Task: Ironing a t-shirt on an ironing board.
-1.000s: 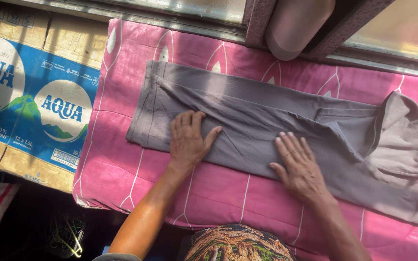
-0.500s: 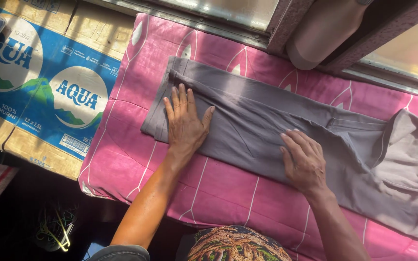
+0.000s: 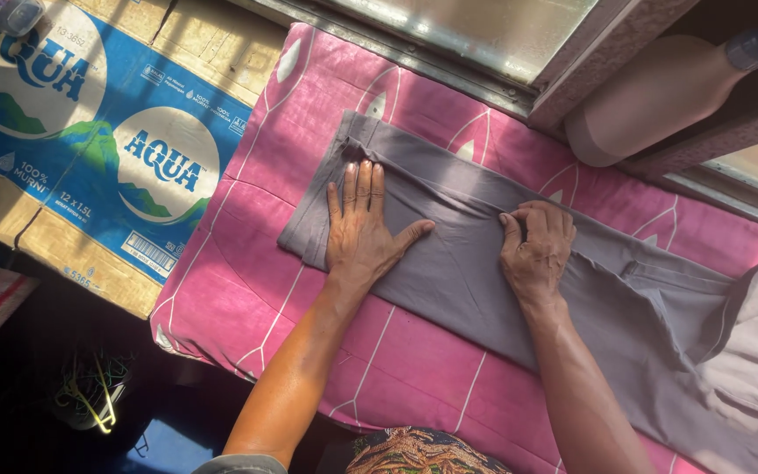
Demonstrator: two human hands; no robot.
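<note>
Meanwhile, the left hand [image 3: 360, 224] presses flat with fingers spread on grey trousers [image 3: 484, 263] laid across a pink padded board [image 3: 256, 290], while the right hand [image 3: 537, 250] curls, apparently pinching a crease, the smoothing seemingly mid-way and calling for even strokes.

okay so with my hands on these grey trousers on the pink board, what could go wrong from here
The right hand has fingers curled into the grey trousers, so a ridge may get pressed in there. The waist end lies rumpled near the edge of the pink padded board and might slide off. The left hand lies flat near the hem, which could shift.
</note>
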